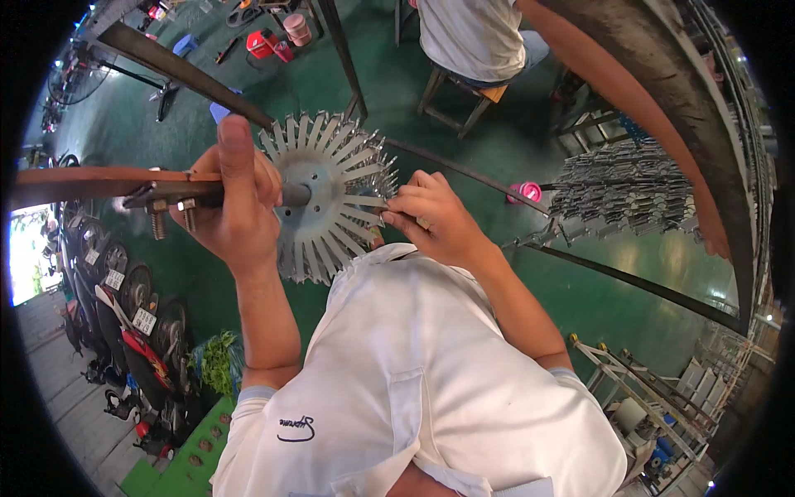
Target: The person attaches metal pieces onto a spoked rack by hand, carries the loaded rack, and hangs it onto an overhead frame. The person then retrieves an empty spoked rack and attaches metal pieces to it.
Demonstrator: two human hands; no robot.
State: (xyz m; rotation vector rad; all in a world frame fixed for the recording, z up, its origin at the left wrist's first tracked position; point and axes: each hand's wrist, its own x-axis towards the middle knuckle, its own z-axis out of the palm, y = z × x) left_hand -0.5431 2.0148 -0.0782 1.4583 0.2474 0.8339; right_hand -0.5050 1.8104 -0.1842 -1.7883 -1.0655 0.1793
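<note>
Spoked metal wheel [330, 203] sits on a shaft [296, 195] ahead of the white shirt [489, 381], seemingly mounted so its outer edge can be reached. Right hand [435, 219] pinches one metal strip [364, 201] by its outer end, probably to control just that piece. Left hand [233, 199] curls by the orange bar [99, 180], likely for steadying; can't tell what it closes on.

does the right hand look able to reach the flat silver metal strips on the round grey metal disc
Probably yes: the right hand meets one metal strip at its outer end, nothing visibly between.
</note>
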